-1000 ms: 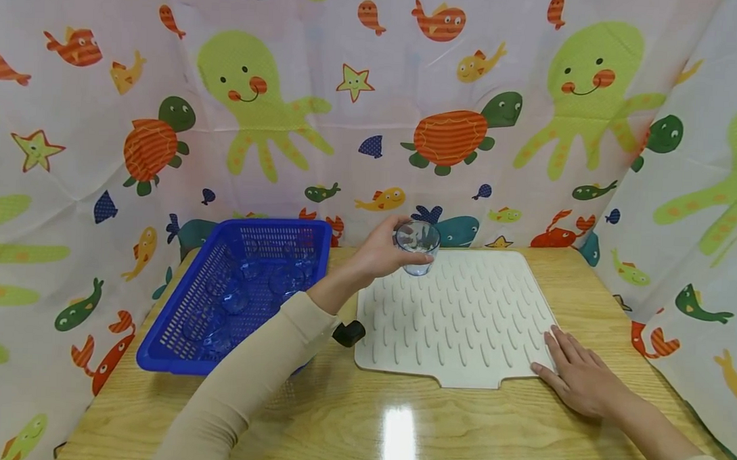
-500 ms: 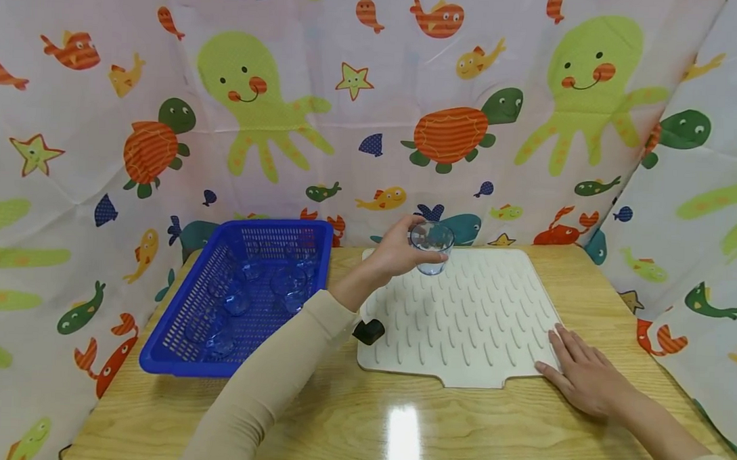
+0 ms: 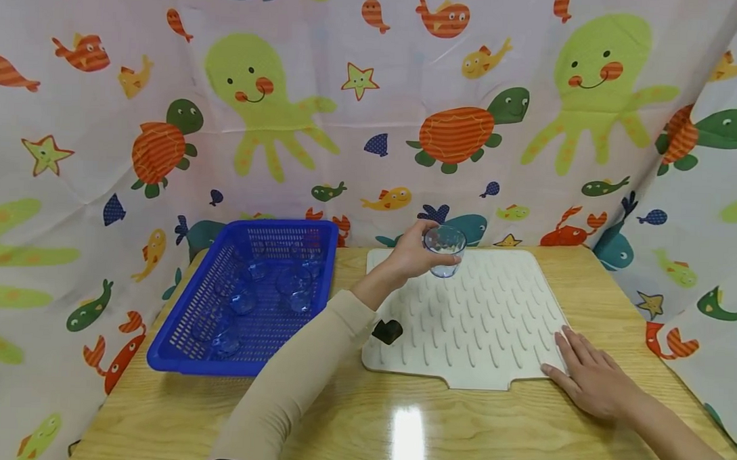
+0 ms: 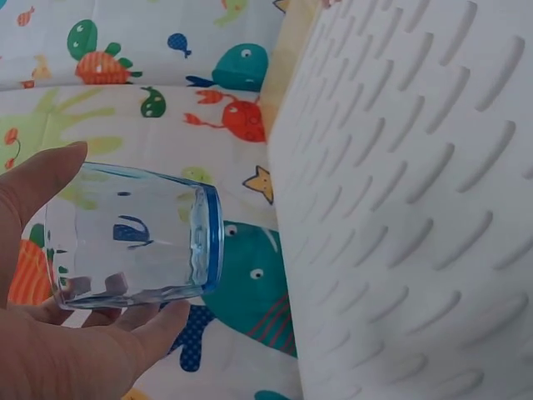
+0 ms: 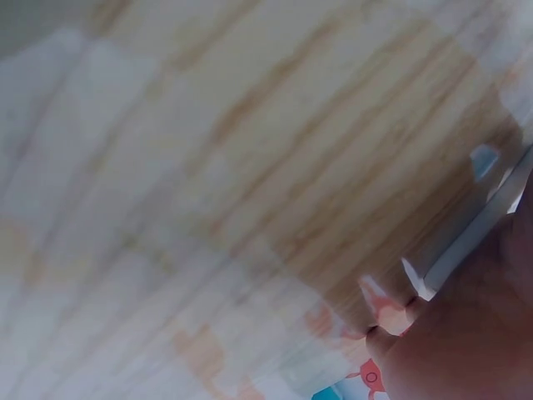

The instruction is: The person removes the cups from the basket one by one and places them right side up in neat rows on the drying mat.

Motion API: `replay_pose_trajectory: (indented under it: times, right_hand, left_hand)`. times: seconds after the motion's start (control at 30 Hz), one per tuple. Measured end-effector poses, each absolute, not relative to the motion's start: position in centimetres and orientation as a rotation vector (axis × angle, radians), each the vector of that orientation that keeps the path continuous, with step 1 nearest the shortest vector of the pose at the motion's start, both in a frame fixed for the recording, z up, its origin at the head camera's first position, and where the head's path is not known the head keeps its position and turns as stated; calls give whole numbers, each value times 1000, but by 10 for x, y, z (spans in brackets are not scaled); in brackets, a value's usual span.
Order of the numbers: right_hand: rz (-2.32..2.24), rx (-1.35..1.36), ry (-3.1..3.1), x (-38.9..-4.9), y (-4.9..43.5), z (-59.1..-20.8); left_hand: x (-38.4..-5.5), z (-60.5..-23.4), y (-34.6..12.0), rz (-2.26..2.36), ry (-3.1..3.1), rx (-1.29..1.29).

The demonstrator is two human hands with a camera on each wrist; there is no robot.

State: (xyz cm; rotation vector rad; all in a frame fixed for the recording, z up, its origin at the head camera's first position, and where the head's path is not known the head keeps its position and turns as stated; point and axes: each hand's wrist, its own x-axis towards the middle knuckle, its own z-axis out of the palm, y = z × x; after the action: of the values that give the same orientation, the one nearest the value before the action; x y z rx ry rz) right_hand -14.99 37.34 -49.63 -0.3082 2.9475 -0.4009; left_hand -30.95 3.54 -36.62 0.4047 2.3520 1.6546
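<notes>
My left hand [image 3: 413, 252] grips a clear drinking glass [image 3: 444, 250] above the far left part of a white ridged drying mat [image 3: 481, 308]. In the left wrist view, thumb and fingers hold the glass [image 4: 137, 237] from opposite sides, its thick bluish base away from the palm. Flat on the table, my right hand [image 3: 595, 380] rests with straight fingers at the mat's near right corner. In the right wrist view that hand [image 5: 466, 342] shows only in part. Several clear glasses [image 3: 241, 298] lie in a blue plastic basket [image 3: 325, 282] on the left.
A wooden table [image 3: 331, 425] carries the basket and the mat. Behind and at both sides hangs a cloth curtain [image 3: 359, 142] printed with sea animals. The mat has a tab [image 3: 479, 383] on its near edge.
My left hand has carried the glass a little to the right over the mat. The right hand stays at the mat's corner, and the head view has shifted slightly.
</notes>
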Motion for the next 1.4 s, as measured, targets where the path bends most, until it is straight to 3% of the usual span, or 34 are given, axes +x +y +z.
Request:
replay_pose_trajectory:
  times: [1.4]
  right_hand:
    - [-419,-297,2963,-150,378,-498]
  left_hand:
    - [-358,-417,104,1647,2487,196]
